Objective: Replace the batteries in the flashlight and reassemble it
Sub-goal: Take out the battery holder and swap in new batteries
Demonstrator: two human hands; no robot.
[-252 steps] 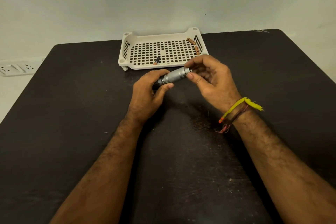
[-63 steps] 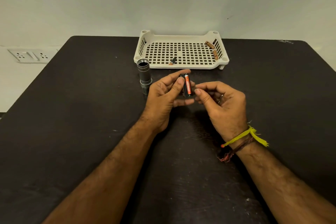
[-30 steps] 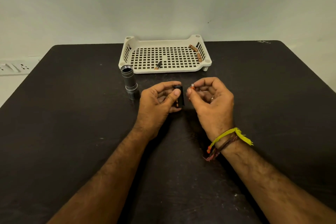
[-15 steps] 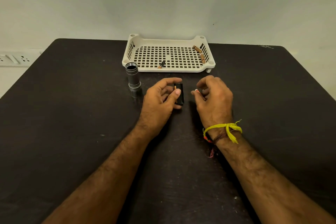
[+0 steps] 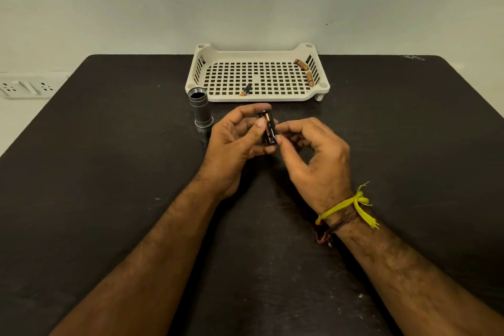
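The battery holder (image 5: 268, 128) stands nearly upright in the air, its long axis running away from the person, just in front of the tray (image 5: 256, 97). The left hand (image 5: 234, 142) grips it, thumb on the near face and fingers curled behind. The right hand (image 5: 313, 153) touches its right side with thumb and forefinger pinched narrow, seemingly on a battery; whether they hold it, I cannot tell. The open flashlight tube (image 5: 201, 110) stands left of the holder, nearer the left hand. Three loose batteries lie in the tray.

Your flashlight body (image 5: 201, 109) looks like brushed metal — silvery, with a ridged threaded rim. The tray (image 5: 257, 97) looks like matt cream plastic, perforated. The tabletop (image 5: 109, 172) is dark and matt — scuffed, with pale specks. Your battery holder (image 5: 268, 129) is glossy black.
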